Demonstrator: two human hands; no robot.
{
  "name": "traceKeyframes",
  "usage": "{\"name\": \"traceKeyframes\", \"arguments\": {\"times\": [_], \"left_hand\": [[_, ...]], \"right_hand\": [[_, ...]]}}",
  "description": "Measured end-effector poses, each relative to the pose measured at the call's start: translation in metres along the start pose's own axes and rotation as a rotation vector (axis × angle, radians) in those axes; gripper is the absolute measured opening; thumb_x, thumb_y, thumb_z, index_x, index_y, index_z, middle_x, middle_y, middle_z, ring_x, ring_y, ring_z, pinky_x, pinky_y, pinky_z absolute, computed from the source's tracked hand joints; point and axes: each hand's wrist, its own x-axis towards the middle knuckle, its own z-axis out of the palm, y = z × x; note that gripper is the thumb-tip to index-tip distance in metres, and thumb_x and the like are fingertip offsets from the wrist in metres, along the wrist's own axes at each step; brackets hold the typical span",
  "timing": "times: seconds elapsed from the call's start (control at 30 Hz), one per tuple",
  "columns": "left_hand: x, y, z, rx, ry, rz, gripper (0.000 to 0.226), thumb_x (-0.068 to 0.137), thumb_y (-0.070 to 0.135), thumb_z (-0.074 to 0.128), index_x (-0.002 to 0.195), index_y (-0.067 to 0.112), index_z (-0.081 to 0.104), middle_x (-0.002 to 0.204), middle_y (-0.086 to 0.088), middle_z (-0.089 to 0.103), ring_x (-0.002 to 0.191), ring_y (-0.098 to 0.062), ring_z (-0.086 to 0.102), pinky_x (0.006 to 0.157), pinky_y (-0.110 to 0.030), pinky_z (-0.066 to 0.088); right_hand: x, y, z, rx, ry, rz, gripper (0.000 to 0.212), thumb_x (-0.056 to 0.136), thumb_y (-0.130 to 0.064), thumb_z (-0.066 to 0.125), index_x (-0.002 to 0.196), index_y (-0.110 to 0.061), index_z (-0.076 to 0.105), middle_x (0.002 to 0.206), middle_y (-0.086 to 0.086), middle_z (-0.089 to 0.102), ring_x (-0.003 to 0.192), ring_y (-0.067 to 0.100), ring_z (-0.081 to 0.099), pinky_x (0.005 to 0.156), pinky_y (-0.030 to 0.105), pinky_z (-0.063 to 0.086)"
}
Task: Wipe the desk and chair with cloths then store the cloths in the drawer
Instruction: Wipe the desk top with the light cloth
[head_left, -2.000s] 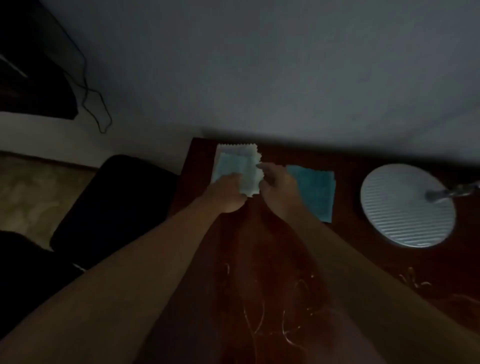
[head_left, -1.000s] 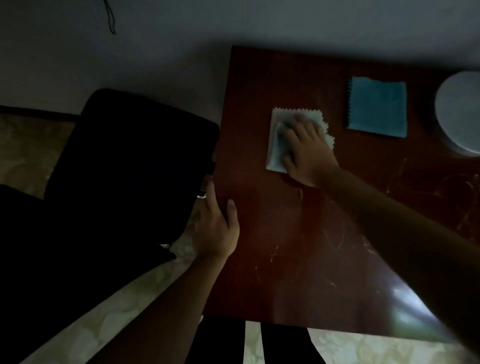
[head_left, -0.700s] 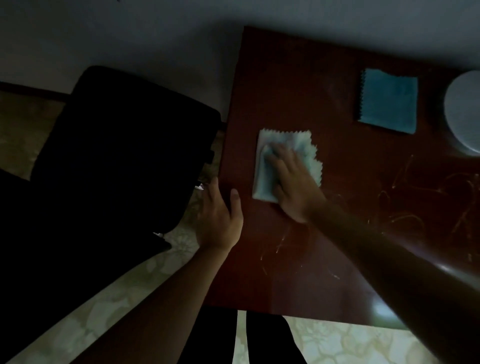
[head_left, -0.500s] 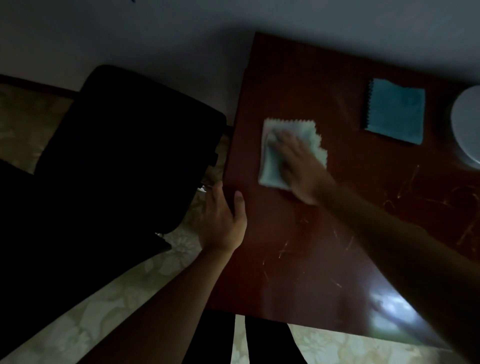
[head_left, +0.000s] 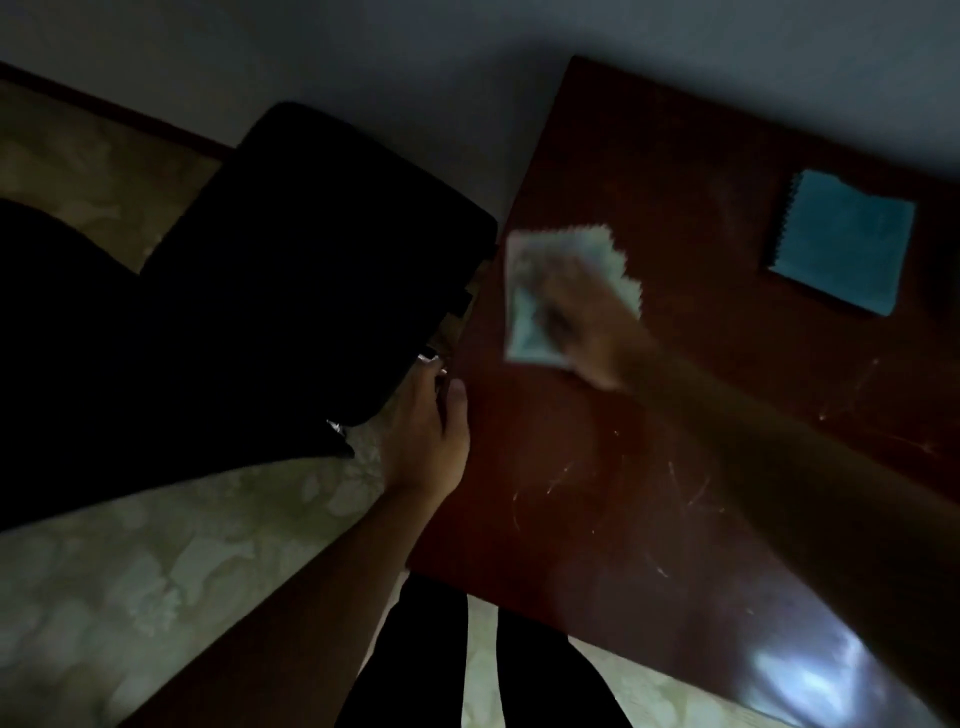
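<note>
Dim reddish desk (head_left: 675, 467): right hand (head_left: 592, 332), blurred, fingers flat, presses pale cloth (head_left: 524, 312) near its left edge; left hand (head_left: 431, 441), fingers relaxed, rests on that edge.

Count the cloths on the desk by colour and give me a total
Pale, zigzag-edged cloth under the right hand: 1
Blue square cloth lying untouched farther back on the dark red wooden desk: 1
Total: 2
</note>
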Motion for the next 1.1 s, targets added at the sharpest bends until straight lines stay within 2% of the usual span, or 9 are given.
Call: {"name": "traceKeyframes", "arguments": {"times": [0.1, 0.23, 0.33, 0.43, 0.57, 0.67, 0.8, 1.0, 1.1], "left_hand": [[-0.037, -0.019, -0.007, -0.007, -0.013, -0.053, 0.053, 0.095, 0.047, 0.035, 0.14, 0.021, 0.046, 0.127, 0.001, 0.061, 0.112, -0.015, 0.058, 0.087, -0.025, 0.04], [-0.054, -0.025, -0.003, 0.095, 0.039, -0.071, 0.07, 0.088, 0.062, 0.026, 0.139, 0.019, 0.047, 0.124, -0.006, 0.065, 0.108, -0.029, 0.063, 0.088, -0.038, 0.049], [-0.053, -0.022, 0.001, 0.152, 0.043, -0.06, 0.074, 0.087, 0.066, 0.026, 0.138, 0.016, 0.047, 0.126, -0.006, 0.063, 0.11, -0.029, 0.062, 0.087, -0.039, 0.049], [-0.055, -0.022, 0.003, 0.188, 0.067, -0.064, 0.072, 0.087, 0.065, 0.027, 0.134, 0.015, 0.048, 0.126, -0.005, 0.061, 0.11, -0.028, 0.062, 0.091, -0.043, 0.05], [-0.054, -0.023, 0.004, 0.227, 0.089, -0.073, 0.071, 0.086, 0.066, 0.027, 0.129, 0.015, 0.05, 0.118, -0.006, 0.064, 0.102, -0.027, 0.064, 0.084, -0.039, 0.051], [-0.056, -0.023, 0.002, 0.254, 0.089, -0.054, 0.07, 0.087, 0.064, 0.03, 0.127, 0.01, 0.052, 0.114, -0.011, 0.065, 0.097, -0.031, 0.066, 0.078, -0.041, 0.054], [-0.057, -0.022, 0.002, 0.266, 0.078, -0.025, 0.072, 0.085, 0.064, 0.033, 0.128, 0.009, 0.051, 0.118, -0.011, 0.063, 0.099, -0.033, 0.065, 0.077, -0.038, 0.051], [-0.054, -0.024, 0.005, 0.265, 0.094, -0.037, 0.073, 0.084, 0.066, 0.032, 0.131, 0.012, 0.048, 0.122, -0.008, 0.062, 0.102, -0.03, 0.064, 0.08, -0.036, 0.048], [-0.055, -0.024, 0.005, 0.286, 0.099, -0.034, 0.073, 0.084, 0.065, 0.033, 0.131, 0.011, 0.049, 0.121, -0.01, 0.062, 0.101, -0.032, 0.065, 0.078, -0.037, 0.048]], "right_hand": [[0.032, 0.007, -0.004, -0.027, 0.051, 0.116, 0.051, 0.104, -0.029, 0.037, 0.152, -0.014, 0.032, 0.161, 0.01, 0.024, 0.151, 0.028, 0.014, 0.122, 0.051, 0.012], [-0.053, -0.065, 0.044, 0.178, -0.051, -0.195, 0.04, 0.103, -0.017, 0.044, 0.141, -0.022, 0.051, 0.153, 0.009, 0.041, 0.146, 0.03, 0.029, 0.121, 0.053, 0.019], [-0.086, -0.067, 0.044, -0.048, -0.124, -0.451, 0.039, 0.099, -0.02, 0.044, 0.136, -0.011, 0.056, 0.149, 0.011, 0.047, 0.143, 0.028, 0.033, 0.122, 0.044, 0.018], [-0.032, -0.016, 0.013, 0.054, -0.007, -0.267, 0.036, 0.102, -0.011, 0.044, 0.135, -0.013, 0.058, 0.152, 0.016, 0.04, 0.141, 0.022, 0.038, 0.118, 0.034, 0.026], [-0.003, 0.009, 0.0, -0.005, 0.082, 0.002, 0.052, 0.102, -0.033, 0.035, 0.151, -0.013, 0.035, 0.158, 0.012, 0.031, 0.149, 0.029, 0.021, 0.123, 0.046, 0.013], [-0.071, -0.04, 0.033, 0.125, 0.074, -0.132, 0.046, 0.097, -0.024, 0.045, 0.14, -0.01, 0.052, 0.148, 0.013, 0.048, 0.142, 0.031, 0.037, 0.117, 0.052, 0.027], [-0.114, -0.048, 0.033, 0.135, -0.078, -0.326, 0.04, 0.097, -0.021, 0.052, 0.136, -0.014, 0.057, 0.147, 0.005, 0.05, 0.143, 0.021, 0.035, 0.118, 0.045, 0.028], [-0.037, 0.021, 0.001, 0.086, 0.09, 0.072, 0.047, 0.1, -0.027, 0.048, 0.147, -0.018, 0.043, 0.153, 0.006, 0.042, 0.146, 0.024, 0.029, 0.119, 0.048, 0.025], [-0.094, -0.033, 0.036, 0.081, 0.122, -0.057, 0.045, 0.097, -0.021, 0.047, 0.14, -0.009, 0.053, 0.146, 0.013, 0.049, 0.141, 0.032, 0.039, 0.117, 0.051, 0.027]]}}
